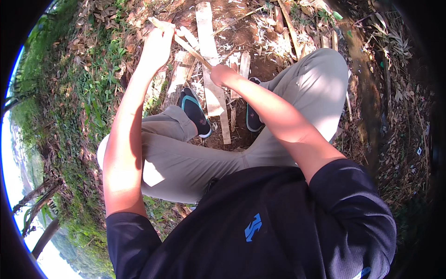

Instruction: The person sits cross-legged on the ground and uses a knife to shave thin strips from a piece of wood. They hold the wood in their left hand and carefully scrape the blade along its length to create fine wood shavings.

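Head view: both hands' fingers (163, 33) grip a bamboo strip (189, 47).

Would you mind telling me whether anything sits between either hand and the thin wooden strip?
Nothing visible does. The left hand grips the wooden strip near its upper end, and the right hand closes on its lower end, both in direct contact.

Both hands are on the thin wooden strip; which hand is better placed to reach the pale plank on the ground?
Probably the right hand: it grips the strip directly above the plank; the left hand is farther out.
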The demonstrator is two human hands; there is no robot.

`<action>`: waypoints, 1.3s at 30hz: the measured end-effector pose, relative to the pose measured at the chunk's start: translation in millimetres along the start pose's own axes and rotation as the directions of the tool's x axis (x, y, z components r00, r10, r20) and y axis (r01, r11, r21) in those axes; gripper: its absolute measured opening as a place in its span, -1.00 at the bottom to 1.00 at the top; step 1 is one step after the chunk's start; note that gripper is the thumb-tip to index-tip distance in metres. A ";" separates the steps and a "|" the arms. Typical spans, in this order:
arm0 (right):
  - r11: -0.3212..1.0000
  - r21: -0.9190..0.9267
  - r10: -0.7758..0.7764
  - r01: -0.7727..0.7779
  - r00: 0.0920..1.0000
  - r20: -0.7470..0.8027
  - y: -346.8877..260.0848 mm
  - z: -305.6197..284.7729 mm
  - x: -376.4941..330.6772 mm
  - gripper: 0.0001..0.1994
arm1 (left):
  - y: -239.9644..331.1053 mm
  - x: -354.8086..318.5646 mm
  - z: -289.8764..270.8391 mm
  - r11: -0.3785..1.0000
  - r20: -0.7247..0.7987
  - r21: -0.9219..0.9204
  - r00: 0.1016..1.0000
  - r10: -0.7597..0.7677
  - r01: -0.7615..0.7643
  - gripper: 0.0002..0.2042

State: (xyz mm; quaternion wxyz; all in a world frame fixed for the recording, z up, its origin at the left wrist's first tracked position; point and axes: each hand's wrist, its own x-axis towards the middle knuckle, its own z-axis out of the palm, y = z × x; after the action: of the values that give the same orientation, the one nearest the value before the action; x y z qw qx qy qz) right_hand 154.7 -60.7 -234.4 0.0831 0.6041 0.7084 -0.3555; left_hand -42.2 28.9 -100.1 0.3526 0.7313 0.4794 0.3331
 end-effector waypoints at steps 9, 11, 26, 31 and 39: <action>0.996 -0.075 0.049 -0.044 0.997 0.058 -13.1 -20.6 0.0 -0.67 | 4.2 -3.2 -4.2 0.966 0.105 -0.229 0.990 -0.097 0.119 -0.76; 0.994 -0.094 0.063 -0.049 0.988 0.144 -16.6 -26.8 -13.3 -0.67 | 16.0 -12.6 -2.3 0.998 0.146 -0.018 0.988 -0.054 0.057 -0.76; 0.982 0.189 -0.030 0.009 0.994 0.108 84.5 64.8 3.9 -0.71 | 93.0 -30.2 88.1 0.780 -0.075 -0.626 0.995 -0.067 0.005 -0.60; 0.895 0.431 0.097 -0.116 0.993 0.066 -6.8 -5.6 -73.9 -0.72 | 80.3 -52.8 73.4 0.730 -0.228 -0.683 0.939 -0.258 0.035 -0.52; 0.951 0.222 0.197 -0.214 0.976 0.097 -21.9 -13.6 -59.4 -0.65 | 84.6 -55.1 90.5 0.753 -0.315 -0.658 0.912 -0.264 -0.010 -0.45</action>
State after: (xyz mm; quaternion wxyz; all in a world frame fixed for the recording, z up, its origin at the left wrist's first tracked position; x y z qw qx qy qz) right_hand 154.1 -100.2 -183.1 0.0749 0.6666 0.5919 -0.4468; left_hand 54.4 -65.1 -85.6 0.5027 0.4482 0.4445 0.5906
